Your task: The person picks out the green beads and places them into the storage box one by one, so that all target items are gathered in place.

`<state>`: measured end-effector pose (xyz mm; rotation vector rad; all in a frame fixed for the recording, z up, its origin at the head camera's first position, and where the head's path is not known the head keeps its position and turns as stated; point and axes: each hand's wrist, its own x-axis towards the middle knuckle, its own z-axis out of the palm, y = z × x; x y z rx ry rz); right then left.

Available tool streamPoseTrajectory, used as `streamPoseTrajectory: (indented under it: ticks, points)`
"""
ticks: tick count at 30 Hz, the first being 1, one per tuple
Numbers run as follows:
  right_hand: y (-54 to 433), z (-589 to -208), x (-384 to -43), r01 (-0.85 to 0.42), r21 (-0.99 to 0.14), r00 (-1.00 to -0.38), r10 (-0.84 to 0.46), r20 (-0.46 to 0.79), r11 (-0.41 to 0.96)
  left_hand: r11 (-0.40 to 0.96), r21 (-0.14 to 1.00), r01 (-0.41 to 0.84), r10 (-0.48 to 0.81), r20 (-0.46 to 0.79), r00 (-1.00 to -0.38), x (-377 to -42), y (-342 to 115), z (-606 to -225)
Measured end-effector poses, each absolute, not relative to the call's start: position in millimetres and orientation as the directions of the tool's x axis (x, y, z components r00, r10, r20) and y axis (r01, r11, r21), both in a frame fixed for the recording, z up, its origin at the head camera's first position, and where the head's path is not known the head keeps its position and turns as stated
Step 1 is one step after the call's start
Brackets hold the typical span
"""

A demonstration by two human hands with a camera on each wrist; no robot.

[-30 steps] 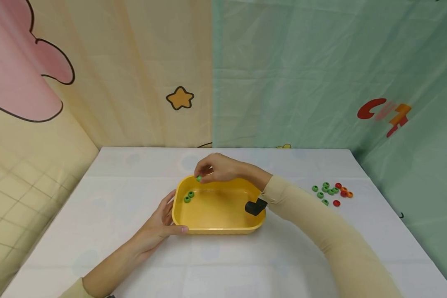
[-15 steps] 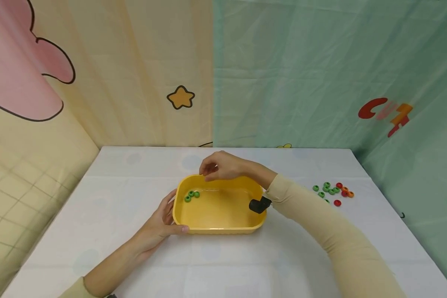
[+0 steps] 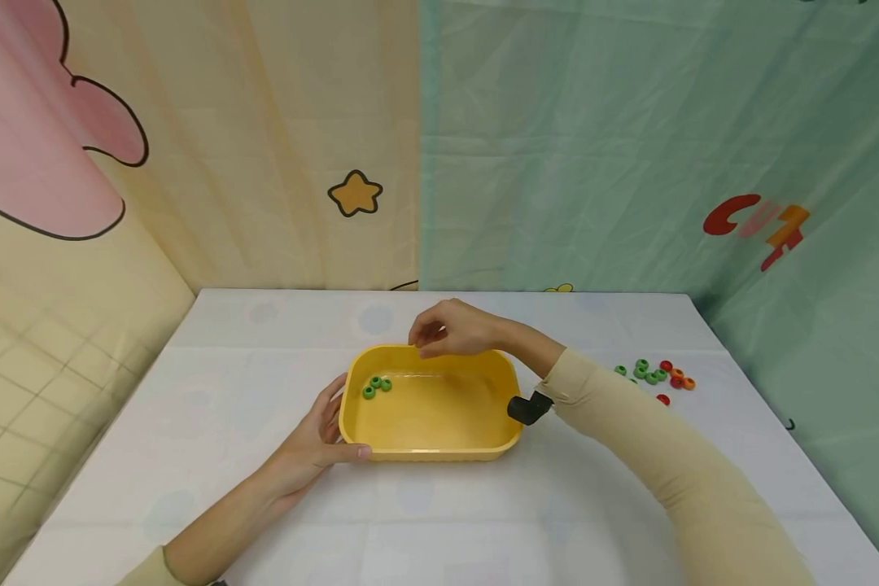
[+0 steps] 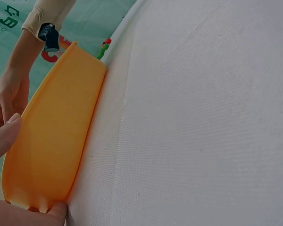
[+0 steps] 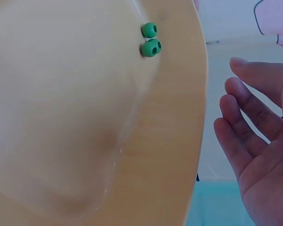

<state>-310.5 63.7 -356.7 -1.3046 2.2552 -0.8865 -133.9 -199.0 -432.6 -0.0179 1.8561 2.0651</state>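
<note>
A yellow plastic tray (image 3: 439, 419) with raised sides sits on the white table. My left hand (image 3: 311, 443) grips its left end, thumb over the near rim and fingers round the outside. Inside, near the left wall, 3 green beads (image 3: 376, 387) with holes lie close together. Above the far rim is my right hand (image 3: 457, 327). In the right wrist view that hand's fingertips (image 5: 233, 84) are apart and loosely bent, just outside the rim, holding nothing. The left wrist view shows the outer side of the tray (image 4: 56, 127).
On the right of the table lie several loose beads: green beads (image 3: 640, 373), red beads (image 3: 666, 366) and orange beads (image 3: 689, 384). The right sleeve (image 3: 652, 456) reaches across that side and covers part of the group. Printed curtains (image 3: 557, 163) stand behind the table.
The right hand has let go of a green bead, which now lies in the tray with the other two. That hand has moved rightward along the far rim. The left hand stays put.
</note>
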Motion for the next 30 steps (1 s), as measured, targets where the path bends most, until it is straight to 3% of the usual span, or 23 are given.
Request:
streamPoseTrajectory:
  ticks: [30]
  points:
    - [153, -357, -306, -0.499, -0.713, -0.662, -0.748, -0.053, 0.492, -0.079, 0.958, -0.277, 0.251, -0.250, -0.935, -134, -199, -434]
